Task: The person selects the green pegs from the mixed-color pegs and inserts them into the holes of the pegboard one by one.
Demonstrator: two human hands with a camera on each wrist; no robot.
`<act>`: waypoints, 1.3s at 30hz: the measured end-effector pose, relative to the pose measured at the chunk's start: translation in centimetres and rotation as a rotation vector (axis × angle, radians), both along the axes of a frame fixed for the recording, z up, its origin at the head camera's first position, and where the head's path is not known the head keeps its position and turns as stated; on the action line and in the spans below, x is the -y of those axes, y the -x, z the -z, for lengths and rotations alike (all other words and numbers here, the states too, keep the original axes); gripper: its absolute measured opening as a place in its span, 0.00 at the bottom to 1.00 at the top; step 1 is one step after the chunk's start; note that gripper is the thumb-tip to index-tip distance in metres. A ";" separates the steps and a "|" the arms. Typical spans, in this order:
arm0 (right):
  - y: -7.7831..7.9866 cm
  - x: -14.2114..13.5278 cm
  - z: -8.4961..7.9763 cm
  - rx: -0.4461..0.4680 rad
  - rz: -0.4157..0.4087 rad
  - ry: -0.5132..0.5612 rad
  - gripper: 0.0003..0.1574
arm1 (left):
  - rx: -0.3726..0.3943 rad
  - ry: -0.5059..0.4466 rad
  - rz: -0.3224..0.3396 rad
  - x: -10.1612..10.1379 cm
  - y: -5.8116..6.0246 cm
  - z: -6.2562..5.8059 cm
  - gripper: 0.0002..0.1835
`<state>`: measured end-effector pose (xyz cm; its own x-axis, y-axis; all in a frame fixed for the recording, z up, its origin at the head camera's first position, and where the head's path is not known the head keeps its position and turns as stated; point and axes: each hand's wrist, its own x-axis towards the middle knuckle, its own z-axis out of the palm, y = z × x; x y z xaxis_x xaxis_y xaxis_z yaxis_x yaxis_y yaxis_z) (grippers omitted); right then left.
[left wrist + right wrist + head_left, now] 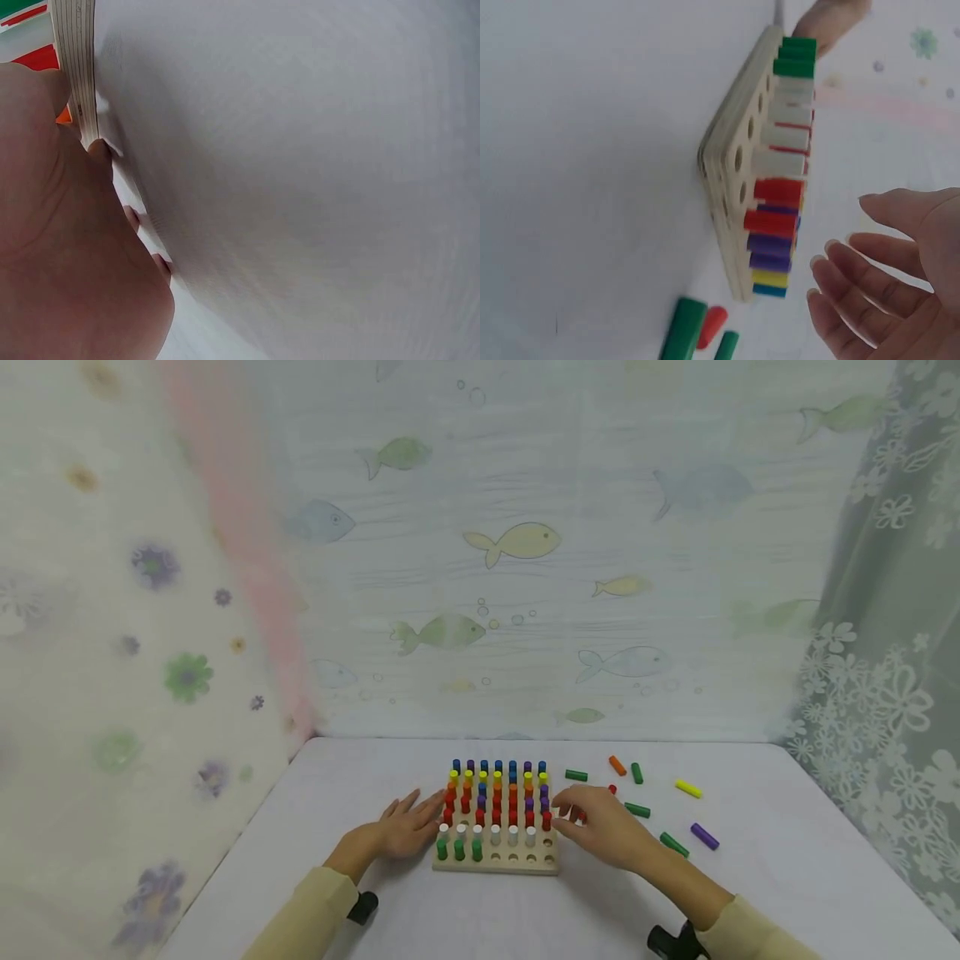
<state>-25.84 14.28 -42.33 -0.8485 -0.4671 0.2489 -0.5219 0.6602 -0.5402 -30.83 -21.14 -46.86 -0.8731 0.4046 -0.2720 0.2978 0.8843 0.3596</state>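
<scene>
A pale wooden pegboard [495, 869] lies on the table, with upright pegs standing in most of its holes. Three green pegs [459, 850] fill the left of the front row, where the other holes are bare. Behind them runs a row of white pegs [495, 836], then red, orange, yellow, blue and purple ones. My left hand [405, 833] rests flat with its fingers spread, the thumb side at the board's left edge [75, 60]. At the right edge hovers my right hand [603, 828]; in the right wrist view its fingers [862, 281] are relaxed and hold nothing.
Loose pegs lie scattered right of the board: several green ones [674, 845], an orange one [617, 766], a yellow one [688, 788], a purple one [705, 836] and red ones partly behind my right hand. Patterned curtains [525, 610] hang behind the white-covered table [315, 802].
</scene>
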 end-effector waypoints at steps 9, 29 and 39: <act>1.0 -3.7 0.1 -0.017 0.077 -0.041 0.12 | -0.004 0.004 0.003 0.1 0.0 0.2 0.33; 2.6 -8.4 0.6 -0.102 0.178 -0.031 0.17 | 0.009 -0.004 0.008 0.0 0.3 -0.1 0.34; 4.4 -10.3 0.9 -0.040 0.272 0.017 0.21 | 0.001 0.005 0.003 0.1 0.1 0.1 0.33</act>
<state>-30.20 24.59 -43.25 -0.9315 -0.2185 0.2909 -0.3477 0.7702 -0.5347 -30.98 -21.20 -47.00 -0.8715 0.4061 -0.2749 0.3001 0.8850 0.3558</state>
